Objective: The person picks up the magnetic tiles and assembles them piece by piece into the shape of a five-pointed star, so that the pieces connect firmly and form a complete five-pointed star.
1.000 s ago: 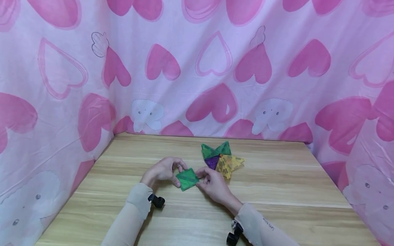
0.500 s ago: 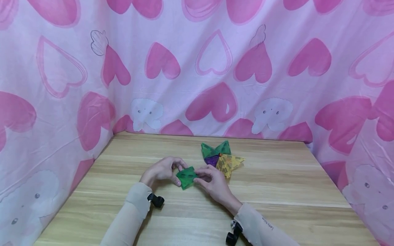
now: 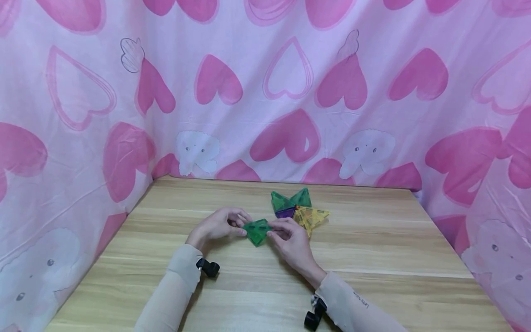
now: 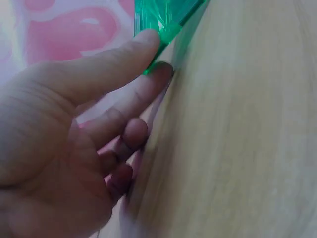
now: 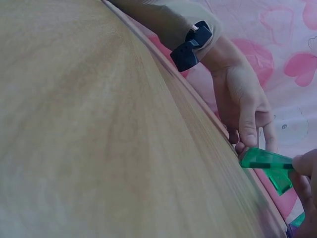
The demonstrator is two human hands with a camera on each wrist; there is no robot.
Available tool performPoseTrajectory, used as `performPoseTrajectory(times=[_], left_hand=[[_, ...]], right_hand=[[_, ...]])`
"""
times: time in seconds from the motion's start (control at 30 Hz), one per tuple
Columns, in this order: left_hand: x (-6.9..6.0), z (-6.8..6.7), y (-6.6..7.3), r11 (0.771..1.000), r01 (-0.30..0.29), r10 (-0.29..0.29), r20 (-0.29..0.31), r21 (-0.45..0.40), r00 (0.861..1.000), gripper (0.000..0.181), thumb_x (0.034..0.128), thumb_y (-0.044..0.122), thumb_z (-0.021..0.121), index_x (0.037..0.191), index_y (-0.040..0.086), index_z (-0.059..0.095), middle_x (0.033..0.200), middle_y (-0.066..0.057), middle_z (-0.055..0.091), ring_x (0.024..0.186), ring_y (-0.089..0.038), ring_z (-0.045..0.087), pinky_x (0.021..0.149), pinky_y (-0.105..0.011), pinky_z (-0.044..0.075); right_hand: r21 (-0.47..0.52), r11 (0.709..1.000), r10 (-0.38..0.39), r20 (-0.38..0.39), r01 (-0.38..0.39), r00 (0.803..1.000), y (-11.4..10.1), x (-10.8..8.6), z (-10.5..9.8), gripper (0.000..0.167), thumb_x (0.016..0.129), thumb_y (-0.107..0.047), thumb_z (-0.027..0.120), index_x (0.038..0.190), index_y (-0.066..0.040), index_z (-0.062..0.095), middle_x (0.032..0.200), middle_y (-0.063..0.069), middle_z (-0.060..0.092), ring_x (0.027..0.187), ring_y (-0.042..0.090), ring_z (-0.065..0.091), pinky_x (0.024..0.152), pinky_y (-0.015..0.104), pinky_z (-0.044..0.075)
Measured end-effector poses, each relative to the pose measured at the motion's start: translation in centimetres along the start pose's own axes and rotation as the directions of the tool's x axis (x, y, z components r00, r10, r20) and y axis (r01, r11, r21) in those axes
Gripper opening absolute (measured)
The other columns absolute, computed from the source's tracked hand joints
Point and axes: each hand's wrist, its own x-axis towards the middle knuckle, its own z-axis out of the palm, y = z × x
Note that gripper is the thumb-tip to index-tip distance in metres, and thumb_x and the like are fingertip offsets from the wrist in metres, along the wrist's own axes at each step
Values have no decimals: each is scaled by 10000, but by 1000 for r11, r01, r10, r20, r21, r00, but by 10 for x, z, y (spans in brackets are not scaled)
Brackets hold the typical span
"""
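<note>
Two translucent green triangular magnetic tiles (image 3: 256,234), joined along an edge and bent at that crease, are held just above the table between both hands. My left hand (image 3: 217,225) pinches their left corner between thumb and index finger; its other fingers curl loosely below. On the opposite corner, my right hand (image 3: 295,244) pinches with thumb and fingertips. In the right wrist view the green tiles (image 5: 265,158) appear nearly edge-on, one panel angled downward. Only part of the green tiles (image 4: 163,15) shows at the top of the left wrist view.
Just behind the right hand lies a cluster of tiles: green tiles (image 3: 301,198), a purple tile (image 3: 285,213) and yellow tiles (image 3: 309,216). The wooden table (image 3: 373,276) is bordered by a pink heart-patterned curtain (image 3: 228,27). A small black camera (image 3: 209,268) sits on the left wrist.
The green tiles have gone from a flat square to a bent shape with the crease raised. Both hands have shifted slightly away from me, and the right fingers have changed their hold.
</note>
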Motion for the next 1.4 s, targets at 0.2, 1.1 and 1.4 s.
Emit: performPoseTrajectory(times=[0.2,1.1,1.4], left_hand=[[0,-1,-4,999,20,-24,-87,-47,996,254,992,174,866,1246,168,850,1104,-6,834,1059,-182,722,934,-343,552],[3,0,-14,875,120,-183,-90,-469,979,285,994,-90,765,1278,-116,761,1106,-258,817,916,-260,841,869,-361,680],[2,1,-13,870,121,-187,-92,-479,978,309,999,-77,764,1304,-121,745,1125,-257,815,942,-271,840,889,-368,676]], right_hand=[[-5,1000,-9,-18,9,1000,2,0,1,264,964,34,843,1223,-12,828,1194,117,732,1020,192,777,940,269,645],[85,996,-26,-77,32,997,-38,28,-52,192,1076,-11,693,1261,-2,742,1039,217,778,898,339,777,767,325,670],[-118,992,13,-288,-49,957,3,51,-121,264,1096,-106,677,1351,-80,738,1270,159,649,1082,209,622,884,225,535]])
